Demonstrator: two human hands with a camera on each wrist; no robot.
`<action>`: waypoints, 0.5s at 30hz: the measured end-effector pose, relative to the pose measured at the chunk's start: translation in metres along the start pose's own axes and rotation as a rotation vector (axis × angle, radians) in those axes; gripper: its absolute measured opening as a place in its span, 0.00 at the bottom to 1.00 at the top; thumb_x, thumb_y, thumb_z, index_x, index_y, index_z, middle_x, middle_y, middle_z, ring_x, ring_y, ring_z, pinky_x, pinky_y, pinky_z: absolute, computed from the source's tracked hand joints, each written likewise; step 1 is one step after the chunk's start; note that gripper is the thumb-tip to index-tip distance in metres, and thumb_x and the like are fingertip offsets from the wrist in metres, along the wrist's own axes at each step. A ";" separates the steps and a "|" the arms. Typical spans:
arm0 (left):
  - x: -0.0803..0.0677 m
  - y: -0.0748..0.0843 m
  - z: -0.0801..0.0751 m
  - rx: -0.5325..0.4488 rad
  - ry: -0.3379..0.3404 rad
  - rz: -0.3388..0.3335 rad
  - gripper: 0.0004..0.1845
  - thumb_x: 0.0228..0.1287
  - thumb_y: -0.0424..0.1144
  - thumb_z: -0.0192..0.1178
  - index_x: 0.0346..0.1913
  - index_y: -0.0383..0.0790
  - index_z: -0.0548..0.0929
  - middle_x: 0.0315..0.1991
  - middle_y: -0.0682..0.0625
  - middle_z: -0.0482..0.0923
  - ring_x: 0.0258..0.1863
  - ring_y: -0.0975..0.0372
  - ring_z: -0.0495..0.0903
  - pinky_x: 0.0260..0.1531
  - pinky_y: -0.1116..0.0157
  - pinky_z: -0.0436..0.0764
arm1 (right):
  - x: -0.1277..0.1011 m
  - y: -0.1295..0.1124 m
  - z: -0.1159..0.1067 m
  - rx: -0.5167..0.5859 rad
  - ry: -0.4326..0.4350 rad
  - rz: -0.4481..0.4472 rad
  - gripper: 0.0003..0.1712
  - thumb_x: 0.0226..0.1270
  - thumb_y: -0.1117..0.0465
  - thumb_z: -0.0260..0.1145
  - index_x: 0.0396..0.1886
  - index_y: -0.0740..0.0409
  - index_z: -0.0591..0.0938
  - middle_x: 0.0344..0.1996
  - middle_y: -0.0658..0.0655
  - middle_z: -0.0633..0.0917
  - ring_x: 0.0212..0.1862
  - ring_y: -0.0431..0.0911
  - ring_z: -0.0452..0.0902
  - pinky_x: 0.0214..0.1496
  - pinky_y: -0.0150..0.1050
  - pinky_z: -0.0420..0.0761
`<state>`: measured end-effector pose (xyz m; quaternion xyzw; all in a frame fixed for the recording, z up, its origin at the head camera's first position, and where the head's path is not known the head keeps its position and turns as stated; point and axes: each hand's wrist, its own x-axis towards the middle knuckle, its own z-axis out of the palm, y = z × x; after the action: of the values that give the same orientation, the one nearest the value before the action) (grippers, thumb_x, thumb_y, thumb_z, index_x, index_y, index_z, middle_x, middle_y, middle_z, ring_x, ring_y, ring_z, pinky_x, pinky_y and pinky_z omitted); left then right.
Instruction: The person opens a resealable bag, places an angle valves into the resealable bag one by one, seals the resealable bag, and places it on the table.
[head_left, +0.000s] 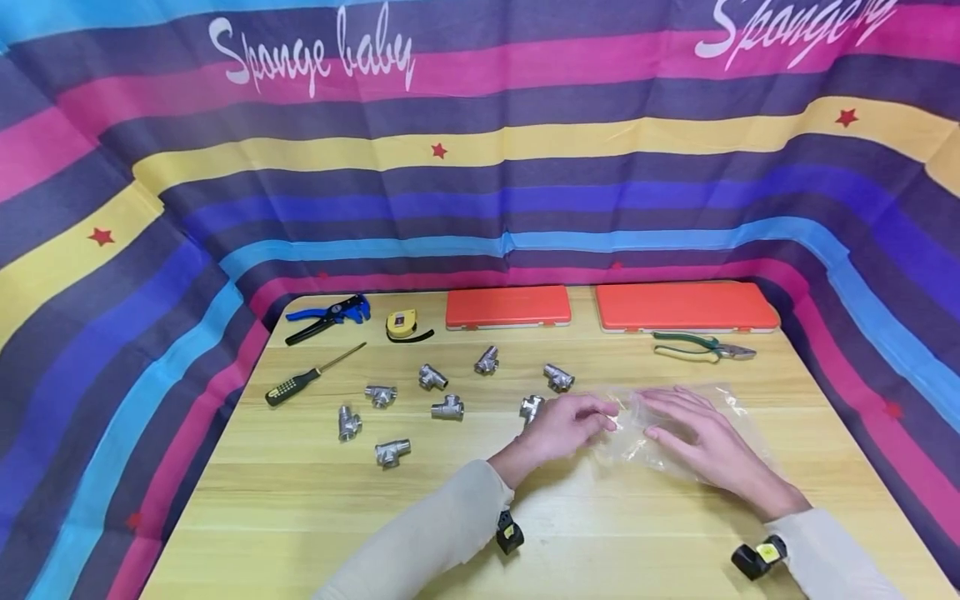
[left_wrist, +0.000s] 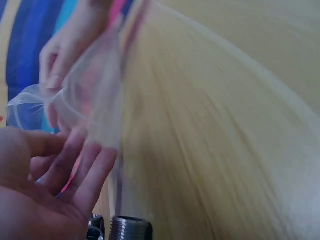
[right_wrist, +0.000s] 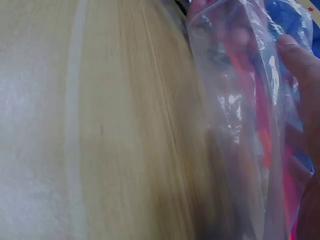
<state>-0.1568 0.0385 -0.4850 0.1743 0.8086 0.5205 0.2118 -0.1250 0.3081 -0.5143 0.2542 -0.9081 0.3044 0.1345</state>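
Note:
A clear plastic bag [head_left: 626, 437] stretches between both hands above the right half of the wooden table. My left hand [head_left: 564, 427] pinches the bag's left edge with thumb and forefinger; its other fingers [left_wrist: 100, 172] reach out along the film. On the other side, my right hand [head_left: 701, 437] grips the bag, its thumb [right_wrist: 295, 52] lying against the film in the right wrist view. Beside the left hand lies a metal tee fitting [head_left: 530, 407], partly covered by it. Another threaded fitting [left_wrist: 131, 228] shows below this hand in the left wrist view.
Several metal tee fittings [head_left: 447, 407] lie scattered left of the hands. Behind are two red cases [head_left: 507, 307], a yellow tape measure [head_left: 402, 323], blue-handled wire strippers [head_left: 330, 317] and green-handled pliers [head_left: 705, 347]. A screwdriver [head_left: 294, 387] lies far left. Striped cloth [head_left: 480, 200] surrounds the table.

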 end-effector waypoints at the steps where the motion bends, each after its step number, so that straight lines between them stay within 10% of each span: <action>1: 0.000 -0.001 0.000 0.091 0.002 0.014 0.11 0.80 0.42 0.65 0.58 0.53 0.91 0.47 0.61 0.93 0.41 0.70 0.89 0.46 0.71 0.87 | 0.000 0.000 0.000 -0.003 0.004 0.005 0.33 0.68 0.63 0.79 0.72 0.45 0.84 0.68 0.53 0.87 0.71 0.56 0.77 0.83 0.22 0.50; 6: 0.000 -0.002 0.000 0.318 -0.038 0.046 0.13 0.78 0.42 0.68 0.60 0.54 0.90 0.52 0.62 0.92 0.44 0.76 0.86 0.54 0.73 0.83 | -0.003 0.001 0.000 -0.009 -0.024 0.072 0.34 0.69 0.56 0.81 0.74 0.41 0.82 0.71 0.49 0.85 0.72 0.51 0.76 0.78 0.16 0.49; 15: 0.000 -0.003 -0.002 0.370 -0.058 0.065 0.21 0.76 0.48 0.71 0.68 0.56 0.85 0.56 0.62 0.90 0.54 0.71 0.87 0.59 0.70 0.81 | -0.004 0.009 0.002 -0.044 -0.047 -0.049 0.31 0.68 0.60 0.80 0.70 0.46 0.86 0.68 0.50 0.86 0.70 0.41 0.75 0.79 0.18 0.51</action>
<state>-0.1576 0.0354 -0.4872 0.2513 0.8780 0.3643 0.1825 -0.1266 0.3150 -0.5216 0.2804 -0.9110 0.2751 0.1259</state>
